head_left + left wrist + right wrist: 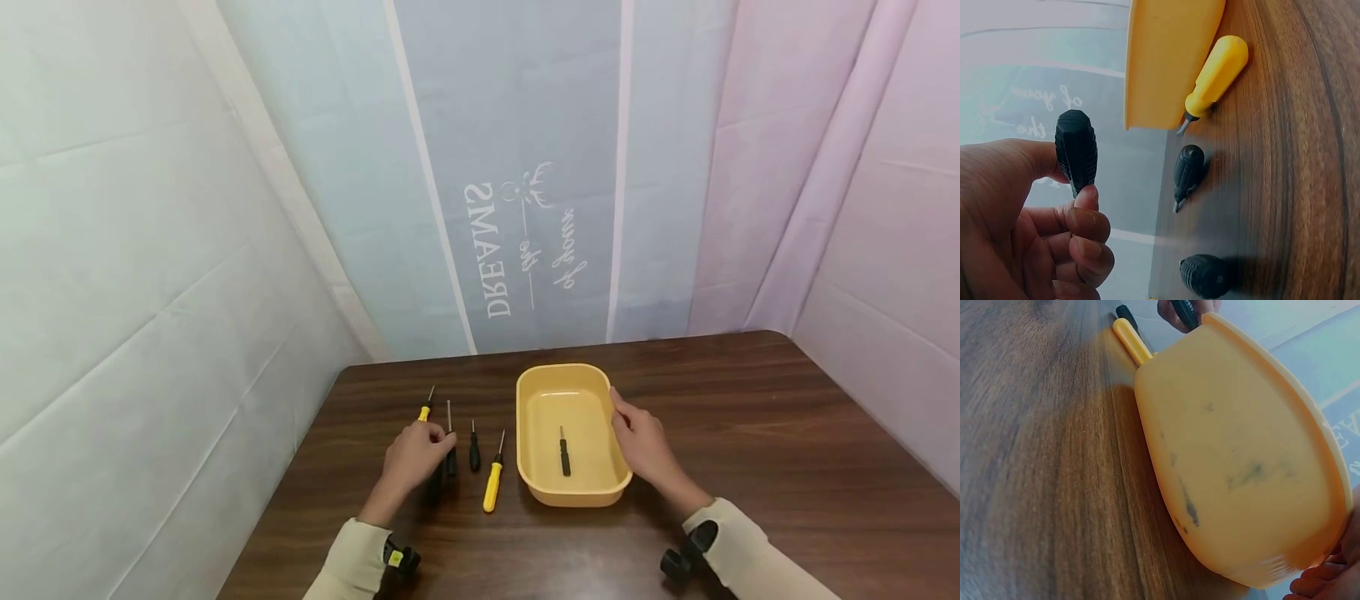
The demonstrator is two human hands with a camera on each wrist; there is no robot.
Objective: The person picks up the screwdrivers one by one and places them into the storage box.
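Note:
My left hand (1079, 181) pinches the ribbed handle of a black screwdriver (1076, 150) between thumb and forefinger, just above the table. In the head view this hand (438, 446) hovers over a row of small screwdrivers left of a yellow tray (525, 417). The row holds a yellow-handled one (492, 485), two black ones (474, 452) (451, 454) and a second yellow one (425, 409). Another black screwdriver (564, 452) lies inside the tray. My right hand (633, 433) rests along the tray's right rim, fingers fairly straight.
The brown wooden table (750, 433) stretches to the right of the tray. Pale cloth walls (150, 250) close in the left, back and right sides. From the right wrist, the tray's outer wall (1241, 475) fills the view, with the yellow handle (1132, 340) beyond it.

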